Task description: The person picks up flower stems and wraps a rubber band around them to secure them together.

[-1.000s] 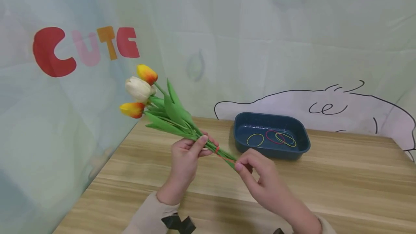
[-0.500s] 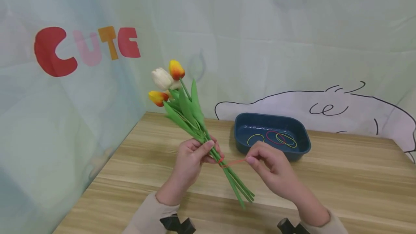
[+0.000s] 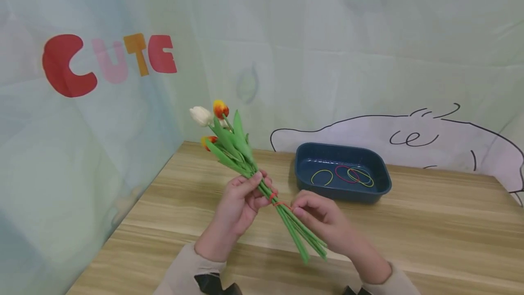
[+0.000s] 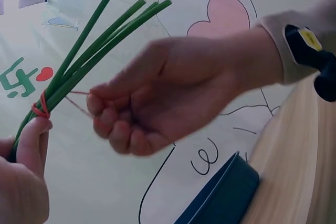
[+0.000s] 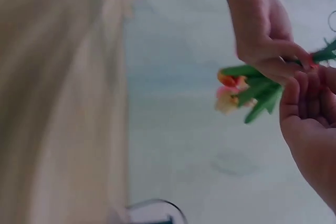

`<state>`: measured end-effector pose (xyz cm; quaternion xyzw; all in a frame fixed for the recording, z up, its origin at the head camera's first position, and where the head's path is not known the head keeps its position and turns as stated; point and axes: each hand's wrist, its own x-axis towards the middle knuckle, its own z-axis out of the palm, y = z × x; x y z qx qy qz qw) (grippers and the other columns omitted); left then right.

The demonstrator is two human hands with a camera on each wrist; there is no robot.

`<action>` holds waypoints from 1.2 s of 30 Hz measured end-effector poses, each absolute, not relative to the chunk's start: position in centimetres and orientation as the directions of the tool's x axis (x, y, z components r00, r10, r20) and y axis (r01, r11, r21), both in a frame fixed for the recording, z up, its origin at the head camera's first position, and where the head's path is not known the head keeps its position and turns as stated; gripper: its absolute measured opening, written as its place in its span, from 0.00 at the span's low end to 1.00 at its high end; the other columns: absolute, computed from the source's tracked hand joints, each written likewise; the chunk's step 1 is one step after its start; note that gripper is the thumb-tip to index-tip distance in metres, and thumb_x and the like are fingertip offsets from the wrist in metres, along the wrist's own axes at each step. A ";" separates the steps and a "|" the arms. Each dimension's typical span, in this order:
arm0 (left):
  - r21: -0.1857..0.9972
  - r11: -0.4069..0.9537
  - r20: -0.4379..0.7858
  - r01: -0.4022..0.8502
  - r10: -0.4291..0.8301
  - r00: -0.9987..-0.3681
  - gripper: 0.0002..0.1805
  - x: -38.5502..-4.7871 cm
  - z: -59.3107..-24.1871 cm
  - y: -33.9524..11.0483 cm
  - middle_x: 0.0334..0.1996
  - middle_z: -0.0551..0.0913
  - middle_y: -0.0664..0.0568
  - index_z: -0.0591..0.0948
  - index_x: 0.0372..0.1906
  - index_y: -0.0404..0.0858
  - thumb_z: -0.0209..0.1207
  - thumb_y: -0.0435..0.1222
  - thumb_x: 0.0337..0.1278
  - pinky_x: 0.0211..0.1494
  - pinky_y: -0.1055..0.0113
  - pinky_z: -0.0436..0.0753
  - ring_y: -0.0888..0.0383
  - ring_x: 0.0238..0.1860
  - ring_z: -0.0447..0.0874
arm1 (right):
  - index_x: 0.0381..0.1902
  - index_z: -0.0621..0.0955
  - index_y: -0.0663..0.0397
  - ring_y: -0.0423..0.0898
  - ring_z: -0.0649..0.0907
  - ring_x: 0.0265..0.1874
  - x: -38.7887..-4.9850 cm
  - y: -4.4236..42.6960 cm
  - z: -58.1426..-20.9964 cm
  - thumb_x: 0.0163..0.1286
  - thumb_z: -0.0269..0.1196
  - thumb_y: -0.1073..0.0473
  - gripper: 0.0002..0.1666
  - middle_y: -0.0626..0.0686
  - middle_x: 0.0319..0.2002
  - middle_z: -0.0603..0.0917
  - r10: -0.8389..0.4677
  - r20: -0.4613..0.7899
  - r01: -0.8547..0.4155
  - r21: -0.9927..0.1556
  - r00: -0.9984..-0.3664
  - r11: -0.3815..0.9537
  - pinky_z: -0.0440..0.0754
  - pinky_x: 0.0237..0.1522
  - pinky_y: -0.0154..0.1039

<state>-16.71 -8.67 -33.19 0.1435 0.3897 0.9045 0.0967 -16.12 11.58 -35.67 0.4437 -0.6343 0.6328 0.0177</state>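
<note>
My left hand (image 3: 241,201) grips a bunch of tulips (image 3: 234,147) by the stems, with its thumb across them. White and yellow-orange blooms point up and left; the stem ends slant down to the right. A red rubber band (image 4: 42,107) is wound round the stems just beside the left fingers. My right hand (image 3: 323,220) pinches a loop of that band between thumb and fingertips, drawn out a short way from the stems. In the left wrist view two red strands run from the stems to the right hand (image 4: 152,98). The right wrist view shows the blooms (image 5: 231,90) behind the left hand.
A dark blue bin (image 3: 343,192) stands on the wooden table (image 3: 430,231) beyond the right hand. Inside it lie several yellow and red rubber bands (image 3: 347,174). A printed cloth backdrop (image 3: 348,58) rises behind and to the left of the table.
The bunch has swung from lying far left to a steeper slant, then its blooms dropped a little. The right hand pulled the band out to the right and has moved back towards the stems.
</note>
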 end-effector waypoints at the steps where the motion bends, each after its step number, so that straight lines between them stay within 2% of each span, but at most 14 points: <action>1: 0.721 -0.689 0.168 -0.074 0.277 -0.946 0.13 -16.7 -33.2 -8.6 0.28 0.84 0.53 0.79 0.34 0.38 0.45 0.30 0.73 0.36 0.75 0.86 0.61 0.31 0.87 | 0.40 0.77 0.67 0.39 0.77 0.37 -16.1 11.2 -36.0 0.71 0.52 0.73 0.06 0.47 0.35 0.78 -0.529 0.582 -0.564 -0.797 -0.618 -0.218 0.80 0.38 0.30; 2: 0.713 -0.697 0.158 -0.074 0.263 -0.952 0.13 -16.7 -33.1 -8.5 0.28 0.84 0.52 0.78 0.34 0.38 0.44 0.29 0.73 0.37 0.75 0.86 0.61 0.31 0.87 | 0.40 0.76 0.69 0.38 0.78 0.37 -15.9 10.6 -36.4 0.72 0.52 0.71 0.06 0.46 0.36 0.79 -0.512 0.571 -0.522 -0.814 -0.642 -0.253 0.81 0.40 0.29; 3: 0.712 -0.699 0.144 -0.071 0.244 -0.959 0.13 -16.7 -33.1 -8.5 0.28 0.84 0.52 0.78 0.34 0.38 0.44 0.29 0.73 0.37 0.76 0.86 0.61 0.31 0.87 | 0.39 0.77 0.67 0.37 0.78 0.38 -15.6 10.1 -36.7 0.73 0.51 0.70 0.07 0.43 0.36 0.79 -0.492 0.565 -0.512 -0.821 -0.662 -0.255 0.80 0.41 0.29; 6: 0.718 -0.695 0.121 -0.036 0.176 -0.977 0.14 -16.7 -33.1 -8.3 0.27 0.85 0.51 0.78 0.33 0.38 0.43 0.29 0.73 0.36 0.77 0.86 0.61 0.31 0.87 | 0.40 0.77 0.62 0.37 0.78 0.39 -14.5 8.5 -37.7 0.75 0.48 0.67 0.09 0.43 0.36 0.78 -0.460 0.514 -0.363 -0.851 -0.724 -0.380 0.79 0.46 0.30; 9: 0.738 -0.674 0.125 0.036 0.084 -0.989 0.14 -16.8 -33.2 -8.1 0.26 0.86 0.50 0.80 0.31 0.37 0.46 0.28 0.72 0.36 0.77 0.86 0.62 0.30 0.87 | 0.43 0.78 0.48 0.37 0.78 0.40 -13.4 7.5 -38.4 0.77 0.48 0.64 0.12 0.42 0.38 0.78 -0.423 0.387 -0.157 -0.861 -0.820 -0.484 0.79 0.49 0.30; 11: 0.746 -0.659 0.145 0.095 0.021 -0.989 0.13 -16.9 -33.4 -8.0 0.26 0.86 0.50 0.81 0.31 0.36 0.49 0.29 0.71 0.36 0.75 0.86 0.61 0.30 0.88 | 0.43 0.79 0.46 0.37 0.78 0.41 -12.9 7.0 -38.7 0.77 0.49 0.62 0.11 0.42 0.38 0.79 -0.378 0.296 -0.050 -0.840 -0.877 -0.540 0.80 0.51 0.30; 14: 0.760 -0.620 0.194 0.196 -0.071 -0.978 0.10 -17.0 -33.8 -7.8 0.27 0.86 0.50 0.83 0.31 0.36 0.54 0.30 0.67 0.36 0.73 0.87 0.60 0.30 0.88 | 0.38 0.80 0.46 0.37 0.80 0.40 -12.3 6.5 -38.8 0.76 0.51 0.61 0.10 0.42 0.37 0.80 -0.298 0.205 -0.020 -0.853 -0.932 -0.522 0.81 0.50 0.30; 18: 0.781 -0.538 0.261 0.316 -0.177 -0.949 0.08 -17.2 -34.3 -7.6 0.27 0.86 0.49 0.82 0.33 0.28 0.58 0.30 0.65 0.36 0.68 0.87 0.57 0.31 0.88 | 0.36 0.80 0.48 0.39 0.81 0.40 -11.7 6.0 -38.7 0.75 0.53 0.60 0.09 0.43 0.37 0.81 -0.227 0.108 0.010 -0.887 -0.968 -0.461 0.81 0.52 0.33; 22: 0.822 -0.410 0.312 0.395 -0.256 -0.915 0.11 -17.3 -34.6 -7.3 0.26 0.86 0.50 0.78 0.37 0.19 0.58 0.29 0.64 0.34 0.68 0.87 0.57 0.32 0.88 | 0.39 0.80 0.57 0.40 0.81 0.40 -11.2 5.9 -38.3 0.74 0.55 0.59 0.08 0.45 0.37 0.81 -0.182 0.024 0.050 -0.920 -0.983 -0.389 0.81 0.53 0.34; 24: 0.838 -0.345 0.342 0.424 -0.275 -0.899 0.11 -17.3 -34.7 -7.3 0.26 0.86 0.51 0.77 0.38 0.18 0.57 0.27 0.63 0.32 0.67 0.87 0.57 0.32 0.88 | 0.41 0.79 0.64 0.41 0.81 0.40 -11.1 5.9 -37.9 0.74 0.55 0.59 0.12 0.47 0.37 0.81 -0.159 0.013 0.040 -0.946 -0.987 -0.322 0.81 0.53 0.34; 27: 0.851 -0.259 0.386 0.457 -0.282 -0.878 0.08 -17.3 -34.7 -7.4 0.26 0.86 0.54 0.79 0.36 0.21 0.58 0.26 0.63 0.31 0.67 0.88 0.58 0.31 0.88 | 0.42 0.78 0.69 0.43 0.82 0.39 -11.2 6.4 -37.2 0.73 0.57 0.57 0.15 0.51 0.37 0.82 -0.142 0.039 -0.017 -0.988 -0.989 -0.154 0.81 0.51 0.33; 30: 0.846 -0.218 0.424 0.486 -0.276 -0.863 0.10 -17.3 -34.7 -7.5 0.26 0.86 0.55 0.79 0.36 0.17 0.58 0.26 0.62 0.31 0.67 0.88 0.60 0.31 0.88 | 0.40 0.80 0.65 0.43 0.82 0.37 -11.6 7.3 -36.1 0.72 0.58 0.56 0.14 0.53 0.35 0.82 -0.157 0.117 -0.126 -0.991 -0.981 0.044 0.82 0.46 0.32; 32: 0.843 -0.194 0.447 0.501 -0.265 -0.854 0.11 -17.4 -34.7 -7.6 0.26 0.86 0.54 0.78 0.36 0.15 0.58 0.25 0.62 0.31 0.67 0.88 0.61 0.31 0.88 | 0.39 0.80 0.61 0.42 0.81 0.35 -11.9 8.1 -35.5 0.72 0.59 0.56 0.12 0.51 0.33 0.81 -0.196 0.182 -0.215 -0.964 -0.964 0.160 0.82 0.43 0.32; 36: 0.838 -0.138 0.493 0.527 -0.219 -0.842 0.09 -17.3 -34.7 -7.7 0.26 0.85 0.40 0.78 0.34 0.16 0.58 0.24 0.61 0.31 0.66 0.88 0.61 0.30 0.87 | 0.37 0.81 0.54 0.37 0.77 0.31 -12.3 9.5 -34.4 0.72 0.59 0.57 0.07 0.44 0.29 0.78 -0.293 0.317 -0.411 -0.838 -0.902 0.359 0.80 0.34 0.31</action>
